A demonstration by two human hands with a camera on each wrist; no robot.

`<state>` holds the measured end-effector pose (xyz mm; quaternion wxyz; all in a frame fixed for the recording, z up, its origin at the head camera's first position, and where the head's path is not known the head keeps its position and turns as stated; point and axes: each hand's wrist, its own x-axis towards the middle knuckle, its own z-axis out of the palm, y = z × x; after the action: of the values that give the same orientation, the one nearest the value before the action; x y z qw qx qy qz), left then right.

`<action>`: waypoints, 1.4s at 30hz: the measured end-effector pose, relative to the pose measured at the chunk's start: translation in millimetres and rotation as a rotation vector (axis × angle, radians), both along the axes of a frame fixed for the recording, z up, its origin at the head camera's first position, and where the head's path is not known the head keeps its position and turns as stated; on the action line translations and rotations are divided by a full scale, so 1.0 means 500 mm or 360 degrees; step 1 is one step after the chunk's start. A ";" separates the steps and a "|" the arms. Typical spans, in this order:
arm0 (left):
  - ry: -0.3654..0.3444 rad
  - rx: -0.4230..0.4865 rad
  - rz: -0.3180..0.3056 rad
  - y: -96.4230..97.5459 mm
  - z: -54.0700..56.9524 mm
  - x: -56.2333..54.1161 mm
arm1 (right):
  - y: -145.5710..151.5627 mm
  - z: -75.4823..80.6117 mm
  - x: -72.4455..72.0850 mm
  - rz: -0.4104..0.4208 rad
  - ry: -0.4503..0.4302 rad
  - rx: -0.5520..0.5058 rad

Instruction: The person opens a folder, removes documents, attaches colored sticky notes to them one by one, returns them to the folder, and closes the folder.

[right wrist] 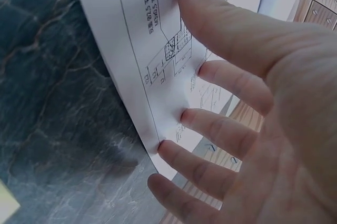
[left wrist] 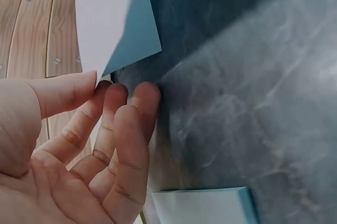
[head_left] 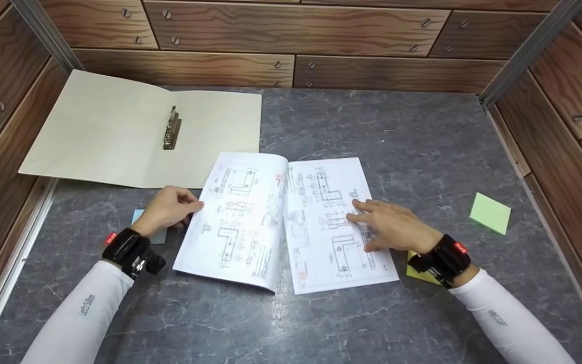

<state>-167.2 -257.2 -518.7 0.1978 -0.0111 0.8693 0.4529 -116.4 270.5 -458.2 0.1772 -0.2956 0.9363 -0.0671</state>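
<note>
We see left hand (head_left: pixel 167 208) pinch left page (head_left: pixel 235 222) at its edge; right hand (head_left: pixel 398 227), fingers (right wrist: pixel 226 133) spread, touches right page (head_left: pixel 320 227).

The folder (head_left: pixel 142 131) lies behind the drawings (head_left: pixel 268 222), perhaps partly beneath.

A: Left hand (head_left: pixel 164 207)?

B: At the left edge of the papers (head_left: pixel 238 227). Thumb (left wrist: pixel 66 92) and forefinger (left wrist: pixel 73 134) pinched together on that edge, remaining fingers bent.

A: Right hand (head_left: pixel 397 225)?

B: Over the right side of the papers, palm down, fingers (right wrist: pixel 218 128) spread, some fingertips in contact.

A: Arms?

B: Both white-sleeved. Left arm (head_left: pixel 81 313) slants in from the papers' lower left; right arm (head_left: pixel 508 316) from their lower right.
</note>
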 end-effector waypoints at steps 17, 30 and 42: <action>-0.0020 -0.0101 0.0037 0.010 0.089 0.000 | 0.004 0.001 0.001 -0.0014 -0.0011 -0.0022; 0.0443 -0.0359 -0.0244 0.190 0.161 0.098 | 0.007 -0.005 0.015 0.0007 0.0059 -0.0098; 0.0783 -0.0528 -0.0853 0.321 0.077 0.157 | -0.004 -0.016 0.039 0.0041 0.0173 -0.0107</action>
<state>-88.7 -96.7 -480.3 0.0904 0.2930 0.9241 0.2280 -96.9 268.7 -466.2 0.1169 -0.3167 0.9379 -0.0802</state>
